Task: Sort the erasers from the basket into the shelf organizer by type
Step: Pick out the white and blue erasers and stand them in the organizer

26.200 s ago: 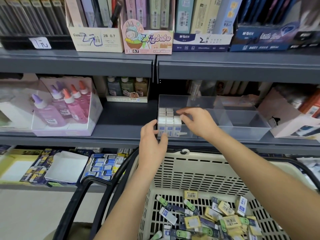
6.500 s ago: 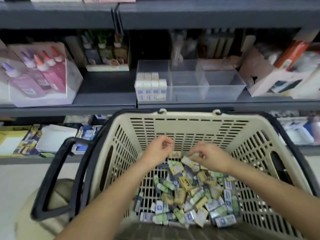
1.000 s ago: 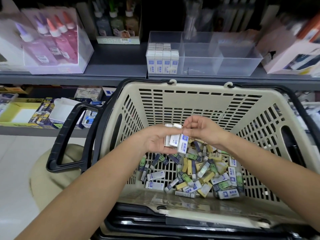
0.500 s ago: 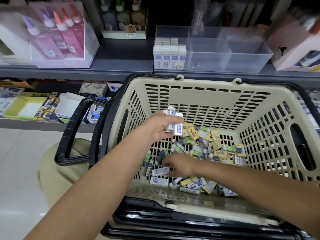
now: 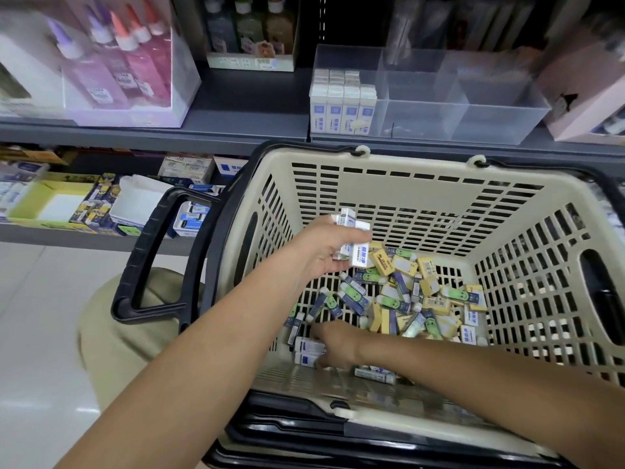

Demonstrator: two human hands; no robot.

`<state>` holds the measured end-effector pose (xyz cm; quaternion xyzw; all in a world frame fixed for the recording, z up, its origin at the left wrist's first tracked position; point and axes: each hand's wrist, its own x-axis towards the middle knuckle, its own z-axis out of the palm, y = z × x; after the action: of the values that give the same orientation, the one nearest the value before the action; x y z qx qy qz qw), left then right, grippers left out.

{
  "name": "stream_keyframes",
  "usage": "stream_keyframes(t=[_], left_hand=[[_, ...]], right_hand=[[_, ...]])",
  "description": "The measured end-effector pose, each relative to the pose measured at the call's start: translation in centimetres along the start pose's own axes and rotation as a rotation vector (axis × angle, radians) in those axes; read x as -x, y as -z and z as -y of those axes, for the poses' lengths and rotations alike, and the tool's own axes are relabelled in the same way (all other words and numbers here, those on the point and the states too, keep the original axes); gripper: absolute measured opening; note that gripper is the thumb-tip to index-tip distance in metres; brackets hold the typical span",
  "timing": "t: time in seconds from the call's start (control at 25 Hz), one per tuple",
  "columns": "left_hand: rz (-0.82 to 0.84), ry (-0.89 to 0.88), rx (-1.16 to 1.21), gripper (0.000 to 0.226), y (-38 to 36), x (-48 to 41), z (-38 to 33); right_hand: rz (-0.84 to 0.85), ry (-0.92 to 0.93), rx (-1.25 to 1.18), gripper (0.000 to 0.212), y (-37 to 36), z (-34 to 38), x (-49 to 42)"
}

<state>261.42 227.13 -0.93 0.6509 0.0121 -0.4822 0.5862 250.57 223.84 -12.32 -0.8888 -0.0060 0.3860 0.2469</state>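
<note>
A beige plastic basket [image 5: 399, 184] holds a heap of loose erasers [image 5: 406, 299] in yellow, green-and-blue and white-and-blue wrappers. My left hand [image 5: 324, 252] hovers over the basket's left side and grips a small stack of white-and-blue erasers [image 5: 351, 242]. My right hand [image 5: 338, 343] reaches down to the basket floor at the near left and pinches a white-and-blue eraser [image 5: 309, 345]. On the shelf behind stands the clear organizer [image 5: 500, 113]; its left compartment holds upright white erasers [image 5: 341, 99], and the other compartments look bare.
The basket's black handle [image 5: 152, 252] hangs to the left. A pink box of glue bottles [image 5: 118, 62] stands on the shelf at left, a pink carton [image 5: 581, 89] at right. A lower shelf holds yellow and white boxes [image 5: 57, 204].
My right hand has dropped from beside the left hand to the basket's near-left floor and closed on a white-and-blue eraser. My left hand keeps its stack. The view shifted slightly.
</note>
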Motion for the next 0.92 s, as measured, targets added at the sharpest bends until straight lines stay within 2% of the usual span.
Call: stream_keyframes(t=[0.12, 0.2, 0.36, 0.48, 0.68, 0.92], left_hand=[[-0.015, 0.012, 0.026, 0.022, 0.3, -0.1, 0.0], [-0.046, 0.004, 0.074, 0.017, 0.7, -0.2, -0.2], [-0.135, -0.039, 0.136, 0.012, 1.0, -0.3, -0.8], [-0.145, -0.045, 0.17, 0.009, 0.3, -0.4, -0.9], [0.084, -0.06, 0.325, 0.005, -0.9, -0.6, -2.2], [0.071, -0.294, 0.198, 0.016, -2.1, -1.3, -6.2]], right_hand=[[-0.025, 0.008, -0.089, 0.05, 1.9, 0.3, 1.0], [-0.093, -0.017, -0.262, 0.041, 4.7, -0.6, 2.4], [-0.349, -0.091, -0.676, 0.036, 10.4, -3.8, 6.9], [-0.494, -0.028, -0.948, 0.03, 12.8, -4.7, 8.9], [-0.597, 0.1, -1.037, 0.024, 14.3, -3.9, 9.2], [-0.861, 0.11, -0.791, 0.017, 17.6, -3.9, 10.7]])
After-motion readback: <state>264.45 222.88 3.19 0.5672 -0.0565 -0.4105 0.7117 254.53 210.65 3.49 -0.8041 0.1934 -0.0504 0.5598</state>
